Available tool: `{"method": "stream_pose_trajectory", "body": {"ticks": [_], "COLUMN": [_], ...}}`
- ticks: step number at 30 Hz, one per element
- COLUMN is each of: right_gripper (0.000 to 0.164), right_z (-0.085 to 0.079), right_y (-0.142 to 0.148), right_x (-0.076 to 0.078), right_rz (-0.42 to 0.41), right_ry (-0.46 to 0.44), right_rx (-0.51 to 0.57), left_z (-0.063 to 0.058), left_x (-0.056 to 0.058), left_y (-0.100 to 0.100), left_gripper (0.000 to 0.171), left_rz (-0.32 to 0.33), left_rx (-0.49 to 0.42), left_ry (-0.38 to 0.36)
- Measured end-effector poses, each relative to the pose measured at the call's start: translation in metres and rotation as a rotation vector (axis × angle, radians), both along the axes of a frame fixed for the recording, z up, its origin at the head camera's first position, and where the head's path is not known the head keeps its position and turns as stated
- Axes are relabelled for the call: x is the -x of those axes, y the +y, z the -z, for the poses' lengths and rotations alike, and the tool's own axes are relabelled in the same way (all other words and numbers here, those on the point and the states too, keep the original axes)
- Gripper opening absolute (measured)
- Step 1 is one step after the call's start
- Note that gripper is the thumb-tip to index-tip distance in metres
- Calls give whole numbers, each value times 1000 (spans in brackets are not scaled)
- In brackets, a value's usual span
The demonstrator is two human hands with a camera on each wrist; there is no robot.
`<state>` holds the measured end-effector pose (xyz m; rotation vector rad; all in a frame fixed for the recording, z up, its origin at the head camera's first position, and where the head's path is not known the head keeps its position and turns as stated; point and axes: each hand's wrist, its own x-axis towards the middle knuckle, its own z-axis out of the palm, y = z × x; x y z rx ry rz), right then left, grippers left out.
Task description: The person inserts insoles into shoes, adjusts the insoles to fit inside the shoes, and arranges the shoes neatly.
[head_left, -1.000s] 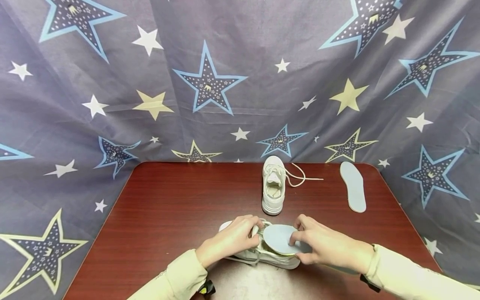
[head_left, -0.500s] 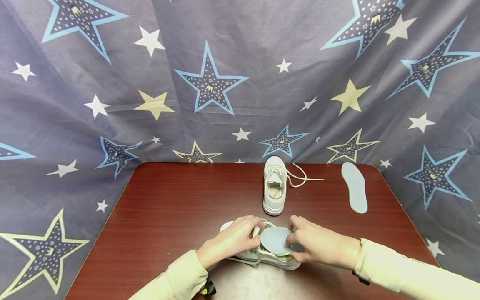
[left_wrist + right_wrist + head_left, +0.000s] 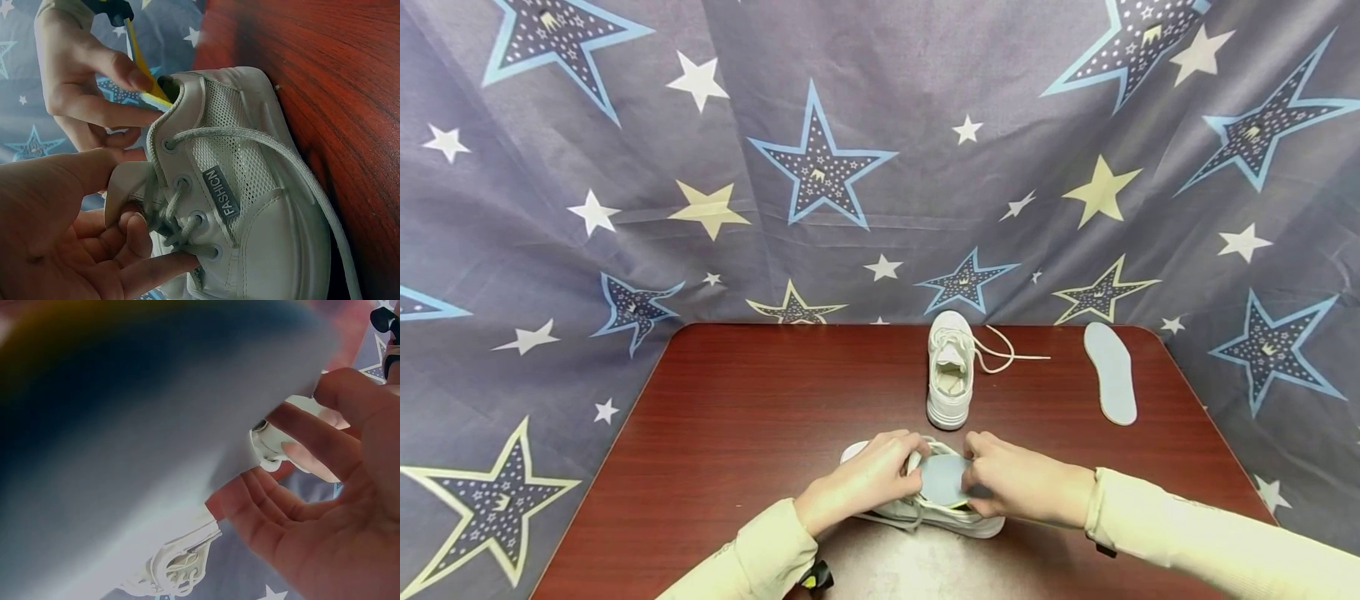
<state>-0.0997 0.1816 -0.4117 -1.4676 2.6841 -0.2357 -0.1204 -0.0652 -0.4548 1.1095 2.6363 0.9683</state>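
A white lace-up sneaker [image 3: 962, 523] lies near the table's front, toe to the left. My left hand [image 3: 874, 477] grips its tongue [image 3: 125, 184], with fingers among the laces in the left wrist view. Between the fingers and thumb of my right hand [image 3: 1026, 482] is a light-blue insole [image 3: 942, 479] with a yellow underside. Its front end is inside the shoe opening, while the rest sticks out at the heel under my right hand. In the right wrist view the insole [image 3: 156, 437] looms large and blurred, hiding much of the shoe.
Another white sneaker [image 3: 947, 410] stands behind, its loose lace [image 3: 1000, 360] trailing right. A second light-blue insole [image 3: 1111, 375] lies at the table's far right. A star-patterned cloth [image 3: 850, 192] hangs behind the reddish-brown table [image 3: 760, 383].
My right hand has moved left, sliding the insole further into the sneaker, so less of it shows. The left hand keeps its grip on the tongue, nearly still.
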Motion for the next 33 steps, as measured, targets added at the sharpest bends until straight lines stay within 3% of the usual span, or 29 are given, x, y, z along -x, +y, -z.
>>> {"method": "stream_pose_trajectory", "body": {"ticks": [6,23,29,33], "right_gripper": [7,40,35,23], "right_z": [0,-17,-16,-21], "right_y": [-5,-2,-5,-8], "right_x": [2,-10,-10,-6], "right_rz": [-11,192,125,100], "right_ry": [17,-106,9,18], "right_rx": [-28,-201,-237,-248], "left_z": [1,0,1,2], "left_x": [0,1,2,3], "left_y": [1,3,2,2], "left_gripper": [28,29,29,29], "left_rz": [6,-2,8,10], "left_rx": [-4,16,19,13], "left_ry": [7,10,21,25]}}
